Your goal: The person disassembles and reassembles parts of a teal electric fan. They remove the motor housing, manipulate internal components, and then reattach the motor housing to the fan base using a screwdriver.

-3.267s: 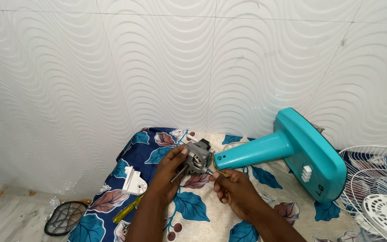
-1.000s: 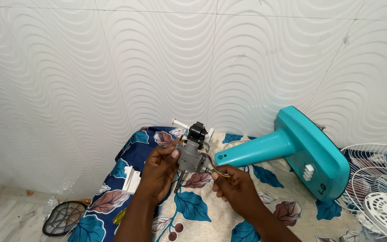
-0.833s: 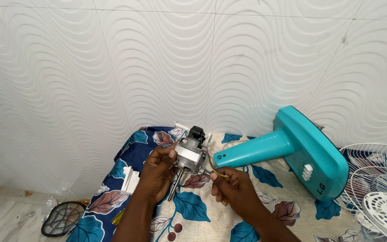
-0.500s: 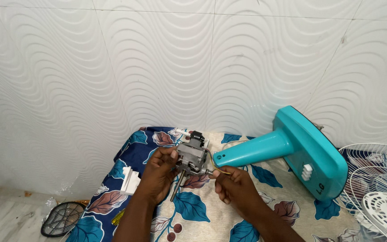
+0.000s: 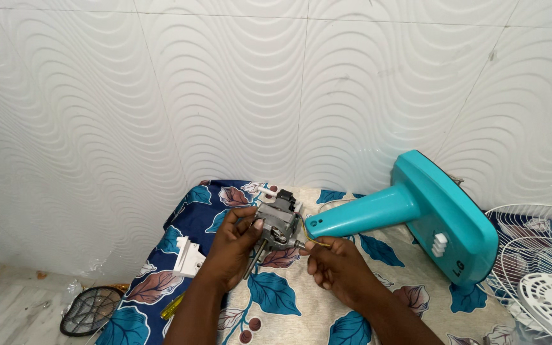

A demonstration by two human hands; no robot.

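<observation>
Two bare forearms rise from the bottom edge of the frame, a little left and right of centre, and end in the left hand (image 5: 231,246) and the right hand (image 5: 335,268). No sleeve shows on either arm; both are uncovered as far down as the bottom edge. There is no glove, no watch, no bracelet at the wrists, and no ring on the fingers that show. The fingernails are short and plain.

both forearms reach forward from the bottom edge, the left hand (image 5: 232,246) curled with fingers wrapped and thumb up, the right hand (image 5: 335,268) just beside it, knuckles up, fingertips pinched together
</observation>
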